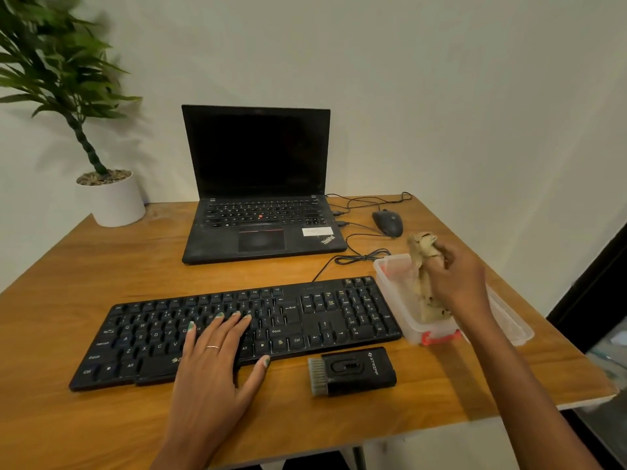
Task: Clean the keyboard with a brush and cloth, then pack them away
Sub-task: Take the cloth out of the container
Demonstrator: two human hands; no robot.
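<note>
A black keyboard [305, 313] lies across the wooden table [101, 266]. My left hand [217, 361] rests flat on its middle keys, fingers spread and straight. A black brush [353, 371] with grey bristles on its left end lies on the table just in front of the keyboard's right half. My right hand [458, 279] grips a crumpled beige cloth [424, 286] over a clear plastic box [393, 286] with a red clip, right of the keyboard. The cloth's lower end hangs inside the box.
A black laptop [261, 212] stands open behind the keyboard. A black mouse [388, 222] and loose cables [363, 256] lie to its right. A plant in a white pot [113, 201] occupies the back left corner. The table's right edge runs close beside the box.
</note>
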